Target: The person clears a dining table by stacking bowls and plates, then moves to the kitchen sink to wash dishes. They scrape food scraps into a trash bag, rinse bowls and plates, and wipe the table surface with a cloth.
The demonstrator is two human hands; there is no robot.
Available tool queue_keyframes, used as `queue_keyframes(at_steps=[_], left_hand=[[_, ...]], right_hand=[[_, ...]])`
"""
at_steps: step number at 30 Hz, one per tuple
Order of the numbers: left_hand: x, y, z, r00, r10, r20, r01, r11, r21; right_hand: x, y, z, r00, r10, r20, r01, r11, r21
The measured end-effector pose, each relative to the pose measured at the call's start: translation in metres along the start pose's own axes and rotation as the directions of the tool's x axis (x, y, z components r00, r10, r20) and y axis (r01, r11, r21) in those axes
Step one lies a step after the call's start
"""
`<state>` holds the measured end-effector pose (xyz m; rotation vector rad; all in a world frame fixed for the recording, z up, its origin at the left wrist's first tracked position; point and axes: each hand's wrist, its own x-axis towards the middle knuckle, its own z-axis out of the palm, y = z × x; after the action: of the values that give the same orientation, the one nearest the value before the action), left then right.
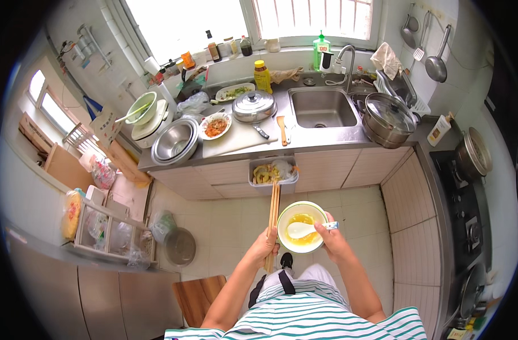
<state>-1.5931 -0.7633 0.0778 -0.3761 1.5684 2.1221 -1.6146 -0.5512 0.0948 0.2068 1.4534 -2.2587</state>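
Observation:
My left hand (265, 247) grips a bundle of wooden chopsticks (274, 206), their far ends pointing toward the counter. In my right hand (333, 242) is a white bowl (283, 212) with a green rim, held by its right side. Yellow liquid, which looks like beaten egg (302, 241), covers the bowl's bottom. A white soup spoon (300, 230) rests in it, its patterned handle lying over the rim under my right thumb. Both hands are in front of my body, above the tiled floor. Beyond the chopstick tips hangs a scrap bin (293, 185) with food peelings.
Along the counter are nested steel bowls (177, 142), a plate of shredded orange food (215, 126), a lidded pan (253, 106), a knife (261, 131) on a cutting board (231, 144) and a sink (324, 106). A steamer pot (387, 123) stands right of it. A gas stove (458, 199) is at the right.

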Motion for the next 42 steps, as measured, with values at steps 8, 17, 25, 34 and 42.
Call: queue_keyframes(at_steps=[8, 17, 25, 34, 42], left_hand=[[0.109, 0.07, -0.018, 0.999, -0.035, 0.027, 0.036, 0.998, -0.052], [0.195, 0.119, -0.037, 0.996, -0.018, -0.09, 0.007, 0.993, -0.122], [0.235, 0.152, -0.081, 0.95, -0.019, -0.311, -0.054, 0.973, -0.225], [0.29, 0.17, -0.19, 0.934, -0.052, -0.354, -0.086, 0.928, -0.363], [0.334, 0.172, -0.259, 0.915, -0.095, -0.392, -0.051, 0.937, -0.346]], right_hand=[[0.117, -0.055, 0.001, 0.999, -0.049, -0.024, 0.051, 0.994, 0.092], [0.25, -0.096, -0.009, 0.988, 0.048, 0.144, -0.044, 0.998, -0.034], [0.355, -0.12, 0.034, 0.926, 0.239, 0.293, -0.188, 0.963, -0.193], [0.477, -0.08, 0.095, 0.873, 0.35, 0.341, -0.262, 0.924, -0.278], [0.537, -0.071, 0.138, 0.859, 0.401, 0.317, -0.326, 0.908, -0.263]])
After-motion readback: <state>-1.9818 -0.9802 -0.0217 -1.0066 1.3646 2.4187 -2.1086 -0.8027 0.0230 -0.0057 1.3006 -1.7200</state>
